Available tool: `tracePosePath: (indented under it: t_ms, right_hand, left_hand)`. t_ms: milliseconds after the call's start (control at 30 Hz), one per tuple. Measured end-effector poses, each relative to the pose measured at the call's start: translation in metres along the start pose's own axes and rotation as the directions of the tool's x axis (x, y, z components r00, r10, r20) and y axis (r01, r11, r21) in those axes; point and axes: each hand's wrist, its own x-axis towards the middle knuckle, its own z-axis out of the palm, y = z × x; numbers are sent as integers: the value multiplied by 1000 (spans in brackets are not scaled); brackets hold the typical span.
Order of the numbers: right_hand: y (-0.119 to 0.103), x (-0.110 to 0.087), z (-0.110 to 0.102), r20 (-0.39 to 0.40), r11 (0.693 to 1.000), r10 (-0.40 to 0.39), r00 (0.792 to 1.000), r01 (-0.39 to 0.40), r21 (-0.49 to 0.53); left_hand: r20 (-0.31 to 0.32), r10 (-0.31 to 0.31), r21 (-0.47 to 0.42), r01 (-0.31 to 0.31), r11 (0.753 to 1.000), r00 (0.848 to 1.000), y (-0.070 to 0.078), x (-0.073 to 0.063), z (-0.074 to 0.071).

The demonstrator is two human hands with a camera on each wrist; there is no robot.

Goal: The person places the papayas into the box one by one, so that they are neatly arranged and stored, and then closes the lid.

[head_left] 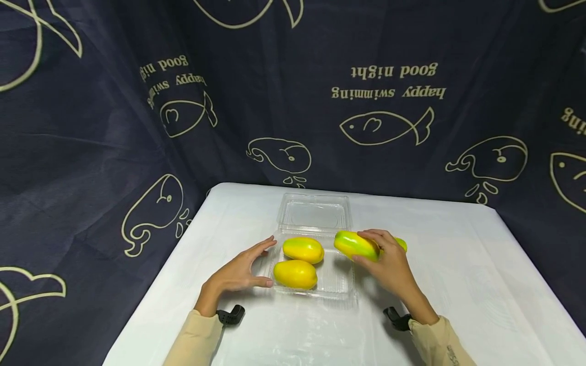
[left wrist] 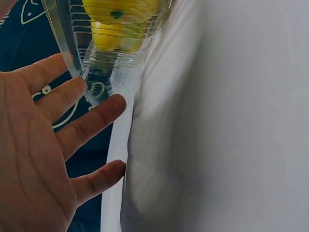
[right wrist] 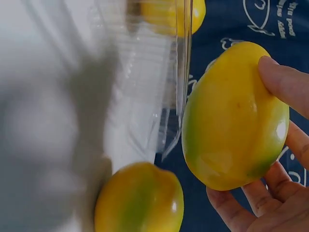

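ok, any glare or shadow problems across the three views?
Head: glints on the clear container, sheen on the white cloth near the bottom edge; left wrist: soft grey shadow running down the cloth; right wrist: bright highlights on the held fruit, dark soft-edged shadow on the cloth.

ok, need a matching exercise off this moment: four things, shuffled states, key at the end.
Things
1. right hand
2. left hand
3. clear plastic lid
4. two papaya-like fruits

States
A. lies open beyond the clear tray
B. side by side in the tray's left part
C. grips a third fruit
D. fingers spread, gripping nothing

Pairs: 1-C, 2-D, 3-A, 4-B
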Motion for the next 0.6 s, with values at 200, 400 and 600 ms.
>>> tracePosePath:
  t_ms: [200, 400, 600]
  right_hand:
    - [-7, 9, 11, 33, 999, -18, 999, 17, 29]
    - [-12, 14, 22, 72, 996, -58, 996, 53, 67]
    - [-11, 22, 27, 102, 996, -77, 992, 71, 60]
  left_hand:
    - [6, 1, 9, -1, 1000, 1000, 0, -1, 0]
    - [0, 2, 11, -2, 1000, 1000, -1, -4, -3]
    - [-3, 7, 8, -7, 1000, 1000, -2, -1, 0]
